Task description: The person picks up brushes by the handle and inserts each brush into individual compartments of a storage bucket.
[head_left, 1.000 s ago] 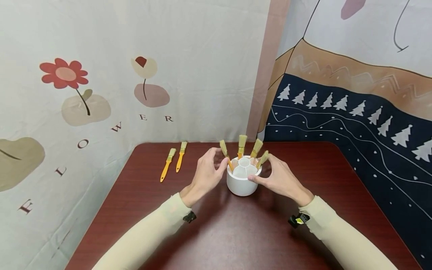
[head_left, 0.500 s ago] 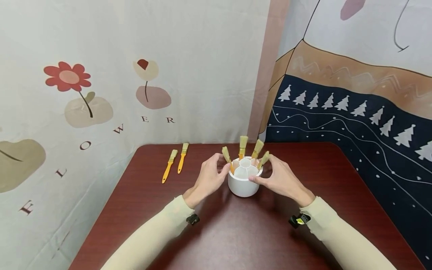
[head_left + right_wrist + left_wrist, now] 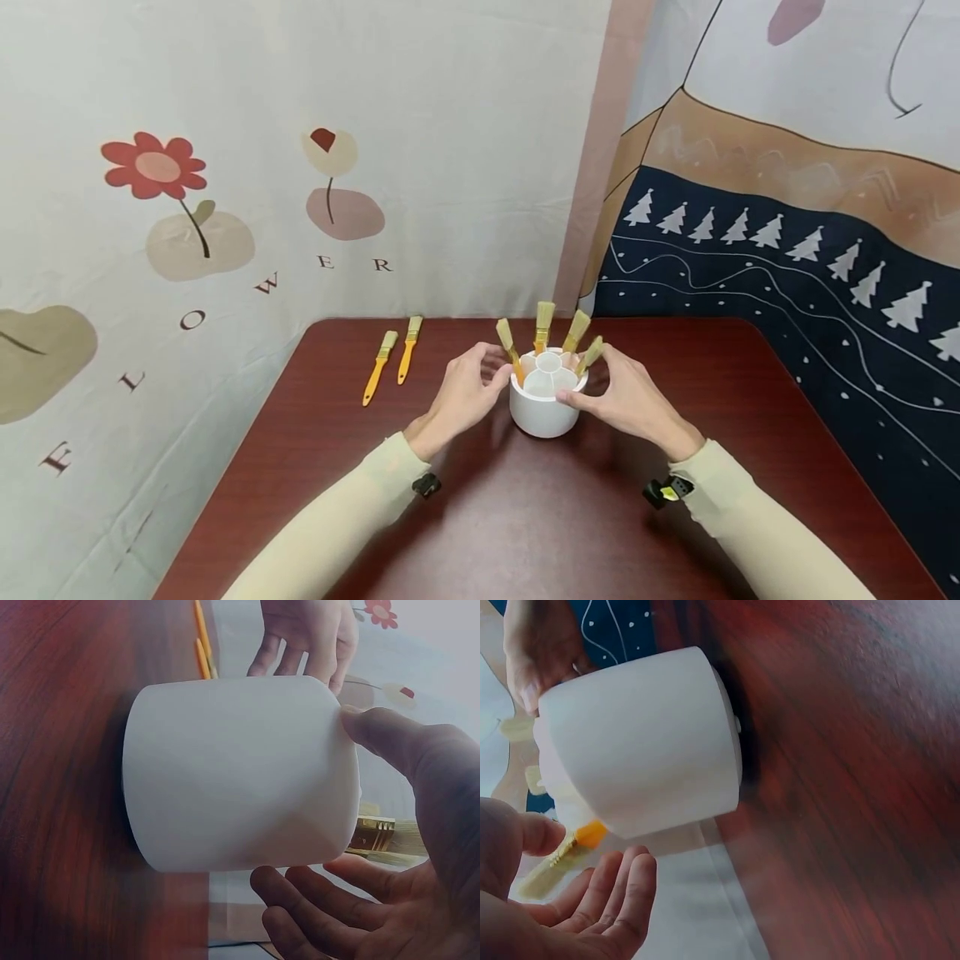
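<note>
A round white holder (image 3: 543,417) with inner compartments stands upright on the table. Several brushes with yellow handles and pale bristles lean outward from it, among them a back brush (image 3: 544,321) and a right-hand brush (image 3: 591,354). My right hand (image 3: 637,396) grips the holder's right side, its thumb on the front rim and the fingers curled round behind. On the left, my left hand (image 3: 465,387) is beside the leftmost brush (image 3: 506,335), thumb and fingers spread apart. That brush's orange handle (image 3: 591,834) shows beyond the thumb and fingers in the left wrist view.
Two more brushes lie on the reddish-brown table (image 3: 480,533) to the left: a nearer brush (image 3: 380,367) and a farther brush (image 3: 409,348). A printed cloth (image 3: 465,167) with flowers hangs behind the table, and a dark tree-patterned cloth (image 3: 750,275) hangs at the right.
The leftmost brush has gone lower into the holder, and my left hand has come down slightly with it. My right hand keeps its place on the holder. The head view has shifted slightly.
</note>
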`<state>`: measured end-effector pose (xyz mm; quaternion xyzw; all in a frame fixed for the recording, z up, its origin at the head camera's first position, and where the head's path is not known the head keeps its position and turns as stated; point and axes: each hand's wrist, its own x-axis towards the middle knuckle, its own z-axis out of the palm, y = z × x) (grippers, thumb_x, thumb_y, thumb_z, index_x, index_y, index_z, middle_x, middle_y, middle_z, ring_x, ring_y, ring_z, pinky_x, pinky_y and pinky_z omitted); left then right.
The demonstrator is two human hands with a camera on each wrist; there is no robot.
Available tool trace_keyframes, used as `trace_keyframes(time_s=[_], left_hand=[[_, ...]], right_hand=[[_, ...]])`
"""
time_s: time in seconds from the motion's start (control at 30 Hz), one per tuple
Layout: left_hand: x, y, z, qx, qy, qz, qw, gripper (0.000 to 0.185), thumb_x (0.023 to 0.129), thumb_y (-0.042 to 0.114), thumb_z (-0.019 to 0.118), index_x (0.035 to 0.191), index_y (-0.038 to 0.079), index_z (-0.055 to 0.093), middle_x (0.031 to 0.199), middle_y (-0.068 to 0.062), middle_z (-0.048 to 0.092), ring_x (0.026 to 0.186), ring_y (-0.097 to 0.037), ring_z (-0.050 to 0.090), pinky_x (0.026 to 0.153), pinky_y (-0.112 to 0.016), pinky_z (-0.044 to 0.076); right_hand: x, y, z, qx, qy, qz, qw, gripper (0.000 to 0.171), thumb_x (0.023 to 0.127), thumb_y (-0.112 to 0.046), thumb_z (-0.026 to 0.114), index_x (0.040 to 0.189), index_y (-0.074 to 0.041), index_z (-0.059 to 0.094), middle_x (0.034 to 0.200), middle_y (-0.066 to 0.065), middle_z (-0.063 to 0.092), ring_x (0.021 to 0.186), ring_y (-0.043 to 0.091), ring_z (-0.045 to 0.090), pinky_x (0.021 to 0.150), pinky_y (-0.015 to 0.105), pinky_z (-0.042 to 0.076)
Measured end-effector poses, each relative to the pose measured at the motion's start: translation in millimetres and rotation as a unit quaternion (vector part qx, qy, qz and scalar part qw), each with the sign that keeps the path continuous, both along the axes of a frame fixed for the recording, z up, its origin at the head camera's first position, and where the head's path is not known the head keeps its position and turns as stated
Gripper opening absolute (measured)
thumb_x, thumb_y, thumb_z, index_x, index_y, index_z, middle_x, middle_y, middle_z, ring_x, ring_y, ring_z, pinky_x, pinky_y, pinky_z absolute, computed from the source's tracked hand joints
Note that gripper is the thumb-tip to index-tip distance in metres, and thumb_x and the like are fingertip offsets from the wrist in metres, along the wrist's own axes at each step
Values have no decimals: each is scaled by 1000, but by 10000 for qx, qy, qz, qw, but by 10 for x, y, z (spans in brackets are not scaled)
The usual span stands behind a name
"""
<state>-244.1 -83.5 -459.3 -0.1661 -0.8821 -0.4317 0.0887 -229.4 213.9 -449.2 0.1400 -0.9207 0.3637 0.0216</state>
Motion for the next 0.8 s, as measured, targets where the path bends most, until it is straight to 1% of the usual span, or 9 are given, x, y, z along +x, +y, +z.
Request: trace_keyframes(time_s=[0.1, 0.2, 0.3, 0.37, 0.43, 0.53, 0.63, 0.73, 0.8], left_hand=[[-32, -77, -16, -64, 55, 104, 9999, 37, 114, 19, 75, 146, 1, 69, 128, -17, 81, 110, -31, 83, 98, -47, 71], [-72, -195, -55, -277, -15, 339, 9990, 49, 115, 29, 75, 156, 5, 62, 140, -19, 75, 122, -38, 79, 104, -54, 68], [-130, -344, -98, -656, -190, 637, 9956, 61, 115, 43, 73, 165, 11, 56, 154, -19, 67, 138, -41, 72, 112, -58, 63], [-182, -436, -124, -915, -283, 768, 9924, 67, 115, 50, 72, 168, 13, 53, 161, -20, 62, 146, -42, 67, 119, -61, 60], [-249, -527, -149, -1197, -307, 863, 9886, 73, 114, 54, 71, 171, 12, 51, 166, -20, 58, 150, -42, 63, 124, -62, 56], [-356, -668, -197, -1527, -316, 905, 9836, 79, 113, 57, 70, 173, 11, 49, 170, -22, 54, 155, -45, 58, 127, -66, 52], [-450, -813, -255, -1748, -371, 862, 9801, 84, 112, 58, 70, 175, 9, 47, 176, -23, 49, 160, -50, 53, 130, -69, 48], [-534, -963, -315, -2012, -542, 839, 9745, 88, 112, 60, 70, 177, 7, 44, 182, -24, 43, 165, -53, 47, 132, -71, 45], [-593, -1053, -348, -2233, -653, 817, 9691, 91, 113, 61, 68, 178, 5, 42, 185, -27, 39, 168, -56, 42, 135, -72, 42]], right_hand=[[-1, 0, -4, -18, -59, 14, 10000, 92, 93, -63, 95, 158, -9, 58, 142, 15, 75, 121, 31, 77, 99, 51, 71], [-7, -4, -3, -12, -91, 35, 10000, 92, 94, -62, 94, 158, -8, 57, 142, 16, 74, 122, 32, 77, 99, 51, 71], [-24, -12, 5, 17, -80, 59, 9999, 91, 94, -62, 94, 157, -8, 58, 142, 16, 74, 123, 32, 76, 99, 52, 71], [-16, -4, 13, 31, -80, 49, 10000, 90, 94, -63, 94, 156, -8, 58, 142, 16, 74, 123, 32, 76, 100, 52, 71], [-9, 3, 21, 37, -80, 42, 10000, 91, 94, -63, 94, 156, -7, 58, 141, 17, 74, 123, 32, 76, 100, 52, 71], [-1, 11, 29, 51, -67, 34, 10000, 91, 94, -63, 94, 156, -7, 58, 142, 17, 74, 123, 32, 76, 100, 53, 71], [-2, 14, 30, 115, -18, 20, 9999, 91, 94, -63, 93, 156, -7, 58, 142, 17, 74, 123, 32, 76, 101, 54, 70], [-9, 4, 34, 195, 9, 51, 9998, 91, 94, -65, 93, 157, -7, 58, 143, 16, 73, 124, 31, 74, 102, 54, 69], [-17, -6, 41, 240, -1, 82, 9997, 89, 94, -66, 92, 154, -8, 59, 141, 15, 74, 123, 30, 73, 101, 52, 68]])
